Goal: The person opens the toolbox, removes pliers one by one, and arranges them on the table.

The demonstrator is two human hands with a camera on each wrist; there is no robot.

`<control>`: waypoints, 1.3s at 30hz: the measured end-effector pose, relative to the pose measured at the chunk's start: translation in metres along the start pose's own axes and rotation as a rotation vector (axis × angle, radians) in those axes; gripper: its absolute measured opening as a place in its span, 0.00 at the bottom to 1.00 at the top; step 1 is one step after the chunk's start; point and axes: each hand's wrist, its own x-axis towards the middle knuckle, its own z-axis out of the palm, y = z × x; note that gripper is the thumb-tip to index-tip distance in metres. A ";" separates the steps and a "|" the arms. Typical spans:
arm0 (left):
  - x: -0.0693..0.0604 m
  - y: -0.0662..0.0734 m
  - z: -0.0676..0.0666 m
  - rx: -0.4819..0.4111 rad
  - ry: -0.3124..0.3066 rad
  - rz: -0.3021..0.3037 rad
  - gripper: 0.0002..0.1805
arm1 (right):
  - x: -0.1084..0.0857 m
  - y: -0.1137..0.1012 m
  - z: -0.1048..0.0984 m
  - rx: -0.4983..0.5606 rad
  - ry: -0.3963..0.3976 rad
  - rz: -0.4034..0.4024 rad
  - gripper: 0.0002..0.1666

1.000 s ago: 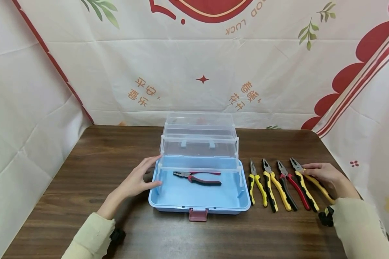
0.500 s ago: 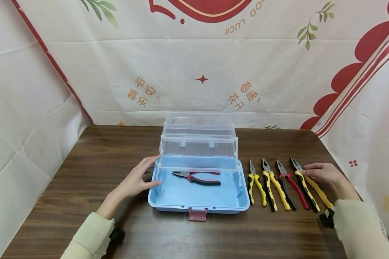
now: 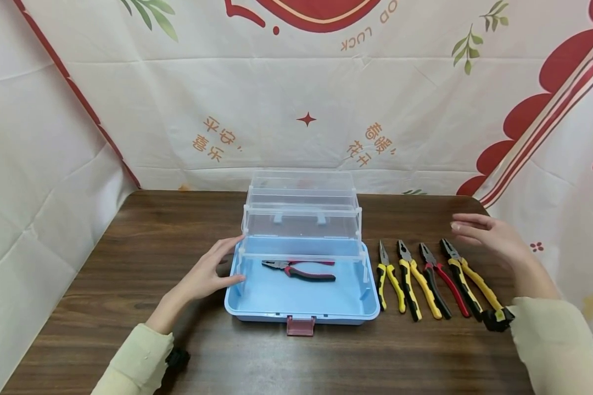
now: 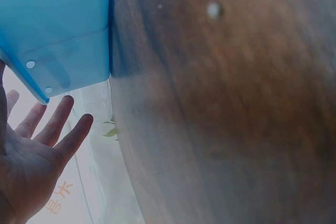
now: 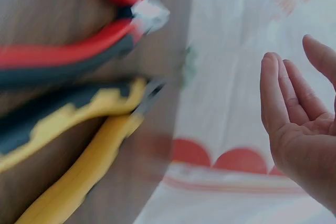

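Observation:
A blue toolbox (image 3: pixel 296 299) with clear trays (image 3: pixel 302 219) folded out above it stands mid-table. Inside lie red-and-black pliers (image 3: pixel 306 272). My left hand (image 3: pixel 205 274) has its fingers spread against the box's left side; in the left wrist view the left hand (image 4: pixel 37 156) is beside the blue wall. My right hand (image 3: pixel 499 241) is raised above the table, holding nothing, close to the rightmost yellow-and-black pliers (image 3: pixel 469 277). In the right wrist view the right hand (image 5: pixel 302 108) has extended fingers, apart from the yellow-and-black pliers (image 5: pixel 100 129).
Left of those pliers lie another red-and-black pair (image 3: pixel 442 280), yellow-and-black pliers (image 3: pixel 417 280) and yellow needle-nose pliers (image 3: pixel 389 277), in a row. A pink latch (image 3: pixel 300 326) hangs at the toolbox front. A printed cloth (image 3: pixel 296 88) stands behind the wooden table (image 3: pixel 257 362).
My right hand has let go of the rightmost pliers and lifted up and away from them. These pliers stay on the table. The left hand has kept its place at the toolbox.

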 end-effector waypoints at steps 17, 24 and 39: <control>0.002 -0.001 0.000 0.008 0.008 0.020 0.43 | 0.005 -0.112 0.085 0.056 -0.228 -0.368 0.24; 0.000 0.000 0.001 0.012 0.002 0.000 0.43 | 0.005 -0.132 0.123 -0.013 -0.342 -0.398 0.21; 0.001 -0.001 0.001 -0.005 0.006 0.005 0.43 | 0.006 -0.165 0.197 -0.141 -0.540 -0.621 0.16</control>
